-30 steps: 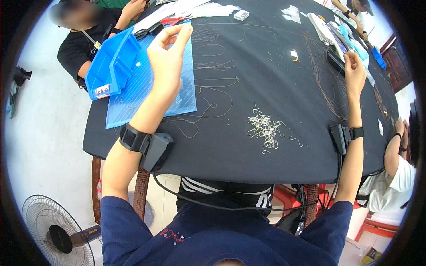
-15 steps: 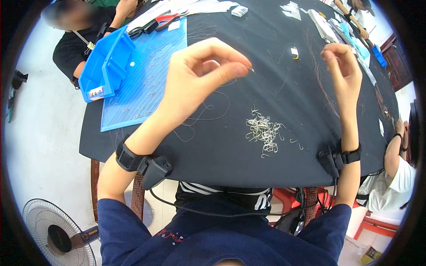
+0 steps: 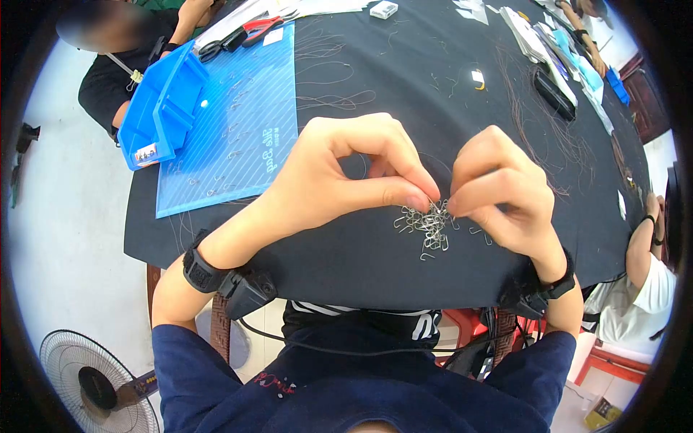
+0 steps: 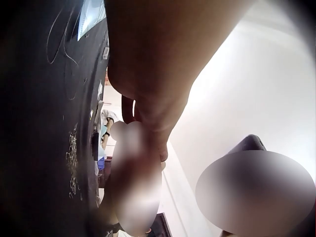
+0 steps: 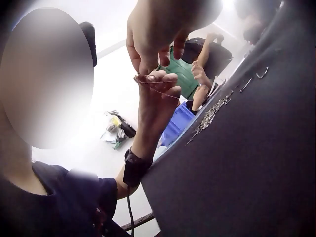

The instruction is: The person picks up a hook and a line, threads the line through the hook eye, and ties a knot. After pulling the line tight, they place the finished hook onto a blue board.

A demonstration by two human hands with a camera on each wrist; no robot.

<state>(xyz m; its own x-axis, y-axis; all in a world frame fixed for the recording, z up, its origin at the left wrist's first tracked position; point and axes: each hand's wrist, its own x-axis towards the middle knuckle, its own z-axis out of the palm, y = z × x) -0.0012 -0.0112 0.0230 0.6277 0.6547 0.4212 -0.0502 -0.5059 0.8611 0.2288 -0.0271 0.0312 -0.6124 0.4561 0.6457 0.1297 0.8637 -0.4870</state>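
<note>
In the head view the left hand (image 3: 346, 162) pinches something tiny between thumb and index finger, above a heap of small metal hooks (image 3: 433, 234). Close to its fingertips, the right hand (image 3: 505, 191) has thumb and fingers pinched together. Between the two hands in the right wrist view runs a thin line (image 5: 165, 82), looped near the fingertips of the left hand (image 5: 154, 106). Seen from there, both hands are raised above the table, with the hooks (image 5: 212, 116) lying apart from them. What the left fingertips hold is too small to make out.
A blue ribbed sheet (image 3: 238, 137) with small hooks on it lies at left, beside a blue bin (image 3: 162, 108). Pliers (image 3: 263, 27), a black case (image 3: 554, 94), papers (image 3: 523, 43) and thin strands lie on the black cloth (image 3: 346, 260). Other people sit around the table.
Both hands have come together over the hooks, the left moving right and down, the right moving left and down. The line stretched between the raised hands earlier is now held close between them.
</note>
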